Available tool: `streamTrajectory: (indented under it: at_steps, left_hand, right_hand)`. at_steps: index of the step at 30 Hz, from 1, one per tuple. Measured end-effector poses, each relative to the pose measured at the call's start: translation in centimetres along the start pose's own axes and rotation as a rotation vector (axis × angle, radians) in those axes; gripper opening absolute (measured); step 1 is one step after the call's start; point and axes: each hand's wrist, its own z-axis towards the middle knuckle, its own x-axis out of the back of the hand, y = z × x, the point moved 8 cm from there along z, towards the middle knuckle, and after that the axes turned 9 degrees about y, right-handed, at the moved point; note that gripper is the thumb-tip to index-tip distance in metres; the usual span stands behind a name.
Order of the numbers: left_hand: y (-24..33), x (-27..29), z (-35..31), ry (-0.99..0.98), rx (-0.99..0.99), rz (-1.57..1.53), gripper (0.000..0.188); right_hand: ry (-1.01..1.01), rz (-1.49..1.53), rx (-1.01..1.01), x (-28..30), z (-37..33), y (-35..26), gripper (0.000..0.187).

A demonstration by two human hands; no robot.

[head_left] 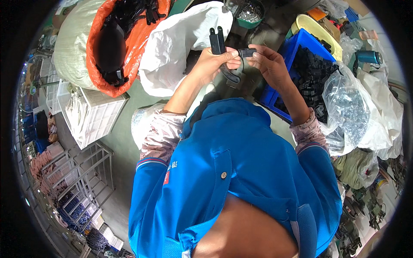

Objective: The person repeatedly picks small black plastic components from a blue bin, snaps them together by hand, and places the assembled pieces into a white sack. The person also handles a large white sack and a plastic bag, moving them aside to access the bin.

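Observation:
My left hand (pixel 210 64) grips a black curved plastic handle (pixel 217 41). Its two-pronged end points up, and the bent end hangs below my fingers. Between the thumb and fingers of my right hand (pixel 274 68) is a small black plastic piece (pixel 246 52), close against my left fingertips. Whether the piece touches the handle I cannot tell. To the right, a blue crate (pixel 267 98) contains many similar small black pieces (pixel 309 71). An open white sack (pixel 165 53) lies just beyond and left of my left hand.
An orange-lined sack (pixel 92 60) of black parts stands far left, beside a white plastic crate (pixel 103 109). A green bowl (pixel 249 23) of small metal parts sits at the far side. Yellow tub (pixel 301 23) and clear plastic bags (pixel 346 107) flank the blue crate. A metal rack (pixel 92 167) stands left.

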Motion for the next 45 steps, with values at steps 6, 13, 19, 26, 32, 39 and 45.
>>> streamTrajectory:
  at_steps: [6, 13, 19, 26, 32, 39, 45]
  left_hand:
    - [-0.4, 0.2, 0.2, 0.002, 0.029, 0.019, 0.023]
    - [0.0, 0.1, 0.5, -0.019, -0.036, 0.122, 0.027]
    - [1.0, -0.4, -1.2, -0.122, -0.007, 0.089, 0.034]
    - [0.1, -1.8, -2.1, -0.200, 0.025, 0.249, 0.036]
    - [-0.6, -3.1, -2.2, -0.255, 0.034, 0.237, 0.045]
    - [-0.9, -3.8, -1.8, -0.265, 0.048, 0.178, 0.042]
    - [-0.6, -4.5, -1.0, -0.254, 0.019, 0.181, 0.034]
  right_hand:
    - [0.045, 0.070, -0.040, -0.1, -0.2, 0.3, 0.033]
    - [0.095, 0.063, 0.017, 0.6, 0.2, 0.0, 0.032]
    - [0.058, 0.148, 0.081, 2.3, 0.6, -3.5, 0.033]
    - [0.051, -0.031, 0.074, 1.6, 1.0, -5.2, 0.027]
    - [0.053, -0.194, 0.097, 1.2, 1.2, -4.9, 0.033]
    - [0.067, -0.213, 0.119, 1.3, 1.2, -4.1, 0.033]
    - [0.060, -0.220, 0.131, 0.8, 0.4, -3.9, 0.021]
